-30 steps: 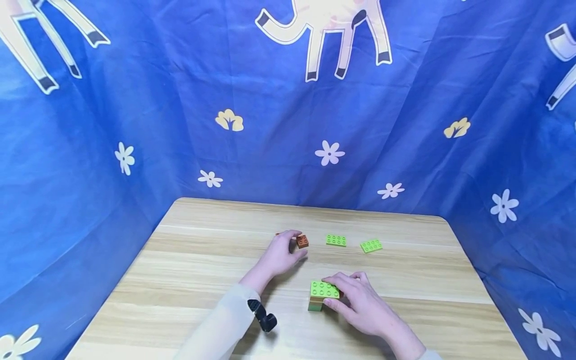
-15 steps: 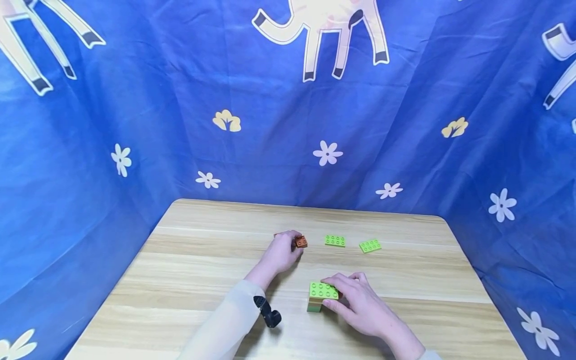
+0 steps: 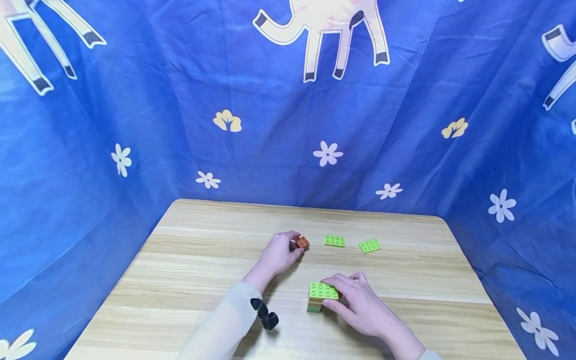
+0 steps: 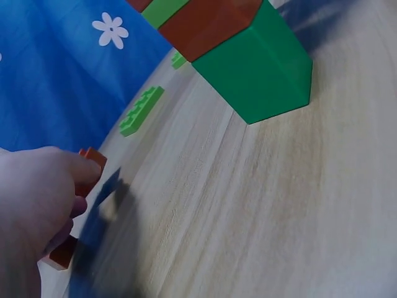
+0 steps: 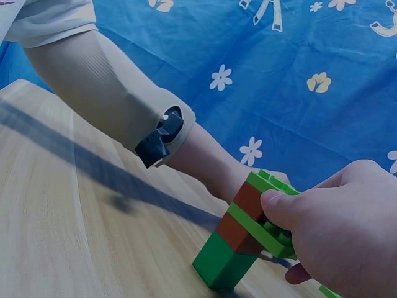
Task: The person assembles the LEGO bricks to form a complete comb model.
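My left hand (image 3: 276, 254) pinches a small reddish-brown toy brick (image 3: 303, 243) between thumb and fingers, toward the back of the table. A second brown brick (image 4: 61, 253) shows below that hand in the left wrist view; the hand hides it in the head view. Nearer the front, my right hand (image 3: 360, 306) grips the upper part of a brick stack (image 3: 321, 290). From the bottom, the stack has a dark green block (image 5: 223, 262), then brown bricks (image 5: 237, 232) alternating with light green plates. It stands upright on the table, its right side covered by the fingers.
Two light green studded plates, a left one (image 3: 335, 241) and a right one (image 3: 370, 246), lie on the wooden table (image 3: 202, 250) to the right of the left hand. A blue patterned curtain (image 3: 279, 125) surrounds the table. A black wrist camera (image 3: 265, 314) sits on the left sleeve.
My left thumb has closed in on the brown brick, and that brick has turned slightly. The right hand and the stack stay in place.
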A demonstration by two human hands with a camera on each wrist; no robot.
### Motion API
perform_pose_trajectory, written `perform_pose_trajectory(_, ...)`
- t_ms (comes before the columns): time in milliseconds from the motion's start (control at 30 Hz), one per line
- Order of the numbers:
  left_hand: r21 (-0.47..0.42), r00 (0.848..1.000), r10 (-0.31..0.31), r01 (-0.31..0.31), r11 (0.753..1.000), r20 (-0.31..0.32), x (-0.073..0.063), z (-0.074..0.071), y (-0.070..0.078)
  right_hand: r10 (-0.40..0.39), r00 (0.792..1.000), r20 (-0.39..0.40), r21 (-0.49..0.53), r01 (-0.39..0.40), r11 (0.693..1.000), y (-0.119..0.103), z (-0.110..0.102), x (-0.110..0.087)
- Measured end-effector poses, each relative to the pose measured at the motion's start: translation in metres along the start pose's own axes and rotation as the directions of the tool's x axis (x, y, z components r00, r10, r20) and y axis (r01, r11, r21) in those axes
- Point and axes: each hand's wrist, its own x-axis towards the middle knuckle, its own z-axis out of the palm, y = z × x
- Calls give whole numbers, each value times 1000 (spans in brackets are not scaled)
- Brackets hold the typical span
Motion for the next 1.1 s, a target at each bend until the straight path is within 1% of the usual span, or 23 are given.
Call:
perform_pose_trajectory(133, -22, 1000, 16, -16, 1000, -19, -4, -2, -1, -8, 1000, -10, 1, 8, 1000, 0, 1, -1)
perform_pose_trajectory(267, -37, 999, 23, -25, 999, -49, -7, -1, -5, -18, 1000, -14, -6, 18, 1000, 1, 2, -1)
perform_pose_trajectory(367, -78, 997, 36, -41, 996, -69, -9, -1, -8, -17, 1000, -8, -10, 17, 1000, 0, 2, -1)
perform_pose_trajectory(467, -141, 996, 46, -57, 988, -80, -10, -2, -9, -17, 1000, -3, -15, 16, 1000, 1, 2, -2)
perform_pose_trajectory(567, -193, 996, 41, -56, 980, -78, -11, -2, -10, -2, 1000, 10, -11, 2, 1000, 1, 2, -1)
perform_pose_trajectory(633, -208, 996, 34, -50, 977, -77, -12, -2, -10, 8, 1000, 18, -5, -8, 1000, 1, 2, -1)
perform_pose_trajectory(900, -221, 998, -8, -7, 975, -67, -19, -3, -3, 2, 1000, 10, -13, -2, 1000, 1, 3, -1)
perform_pose_trajectory(1000, -257, 999, -8, -5, 966, -50, -23, -5, 1, 5, 1000, 9, -14, -5, 1000, 1, 3, -1)
perform_pose_trajectory(1100, -312, 1000, -6, -1, 950, -23, -28, -9, 7, 8, 1000, 3, -13, -8, 1000, 0, 3, -1)
